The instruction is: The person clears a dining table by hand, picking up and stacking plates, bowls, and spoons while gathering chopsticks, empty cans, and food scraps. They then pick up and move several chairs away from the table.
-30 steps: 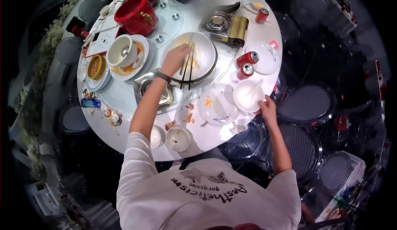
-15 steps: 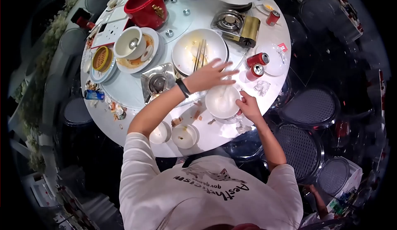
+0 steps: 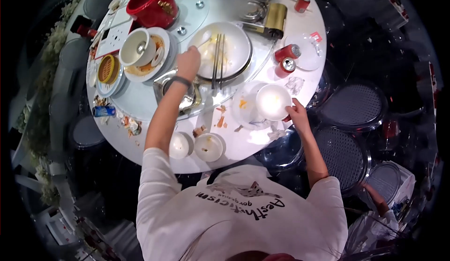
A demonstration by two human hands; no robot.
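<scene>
Left hand (image 3: 188, 63) has moved up-left, fingers pinching a white spoon (image 3: 205, 37) over the large round white bowl (image 3: 239, 50), upper centre; best kept clear of the thin dark chopsticks (image 3: 222, 57). Right hand (image 3: 297, 114), right of centre, grips a small white bowl (image 3: 273, 102): hold it level.

Person's own hands, left (image 3: 188, 63) and right (image 3: 296, 114), numbered two. White bowl in right hand (image 3: 273, 102): one was held. White spoon (image 3: 205, 38) at left hand: one. Small white bowls (image 3: 208, 147) at near table edge numbered two; large white bowl (image 3: 236, 45), one. Chopsticks (image 3: 217, 57) lay too close to count. Red cans (image 3: 287, 67) totalled three; blue can (image 3: 103, 111), one. Red pot (image 3: 150, 5): one. Steamer basket (image 3: 108, 69): one.
</scene>
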